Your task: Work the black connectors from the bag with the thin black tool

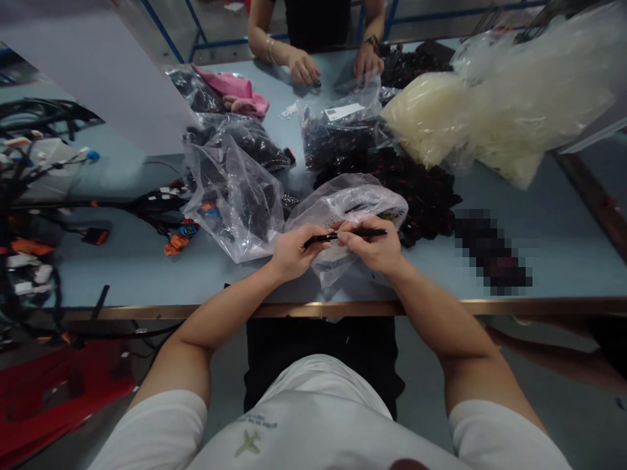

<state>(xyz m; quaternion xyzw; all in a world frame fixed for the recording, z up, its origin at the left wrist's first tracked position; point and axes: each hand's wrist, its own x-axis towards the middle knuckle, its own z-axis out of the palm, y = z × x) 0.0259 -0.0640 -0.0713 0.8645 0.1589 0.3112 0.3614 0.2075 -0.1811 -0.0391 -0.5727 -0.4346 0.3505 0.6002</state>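
Observation:
Both my hands meet over the near edge of a blue-grey table (pixel 548 228), pinching a thin black rod-like part (pixel 347 233) that lies level between them. My left hand (pixel 292 251) grips its left end with curled fingers. My right hand (pixel 375 245) holds the middle and right stretch in closed fingers. Just behind them lies a crumpled clear plastic bag (pixel 343 202) with dark parts inside.
Several clear bags of black parts (pixel 235 189) and a loose heap of black parts (pixel 426 189) fill the table's middle. Bags of pale material (pixel 490 124) sit at right, a pink cloth (pixel 235 91) at the back, wire harnesses (pixel 29 196) at left. Another person's hands (pixel 304 68) rest at the far edge.

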